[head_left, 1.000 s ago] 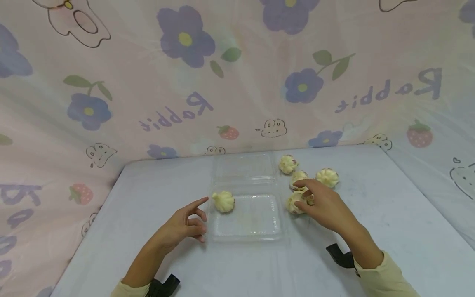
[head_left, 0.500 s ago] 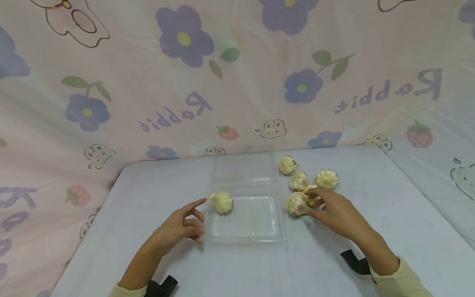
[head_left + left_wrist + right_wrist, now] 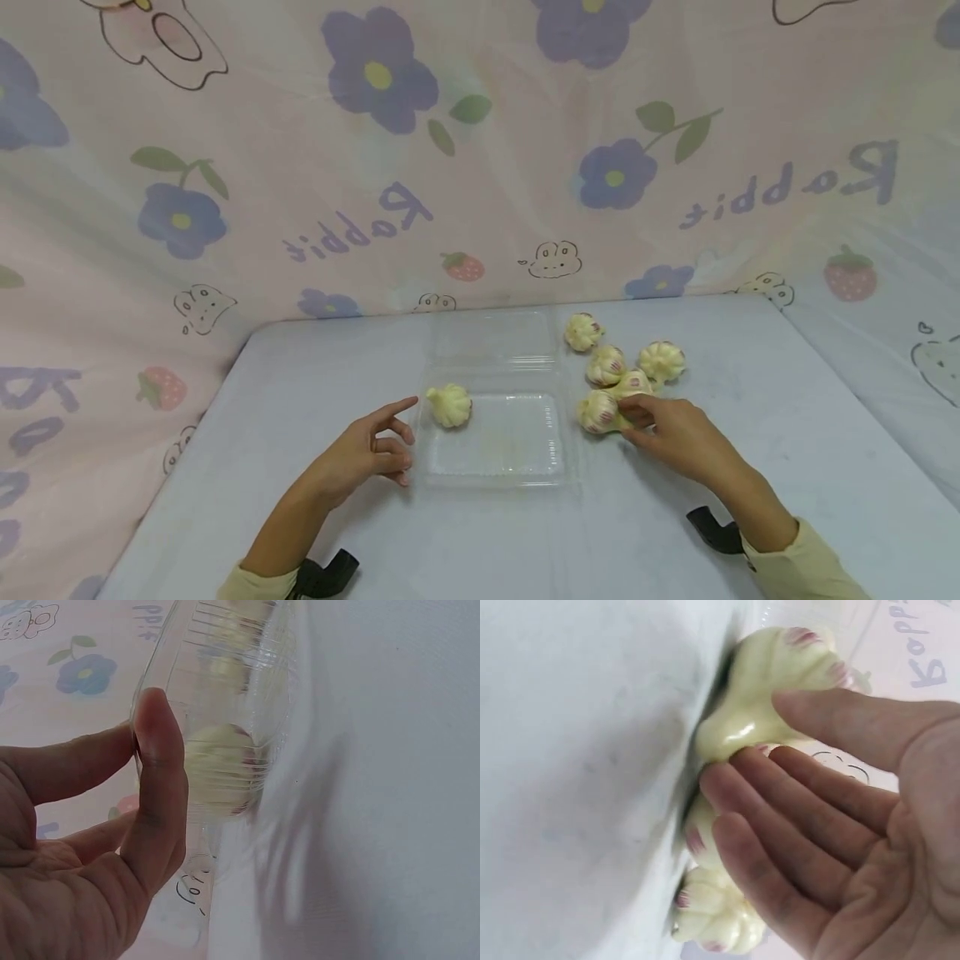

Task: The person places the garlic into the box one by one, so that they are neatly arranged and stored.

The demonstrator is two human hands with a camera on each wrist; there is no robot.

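Note:
A garlic bulb with purple streaks lies at the near end of a group right of the clear plastic container. My right hand holds it at the stem end, thumb on one side and fingers on the other; in the right wrist view this bulb fills the space by the thumb. Another garlic bulb sits inside the container at its left. My left hand is beside the container's left rim, index finger extended and thumb apart from it. Through the clear wall the left wrist view shows the bulb inside.
Behind the held bulb lie several others: one touching it, one in the middle, one at the right and one at the back. The container's lid lies folded back. A printed curtain stands behind the table.
The right hand has drawn back from over the bulbs, then moved in on the nearest one, its fingers coming together at the stem end. The left hand has hardly moved.

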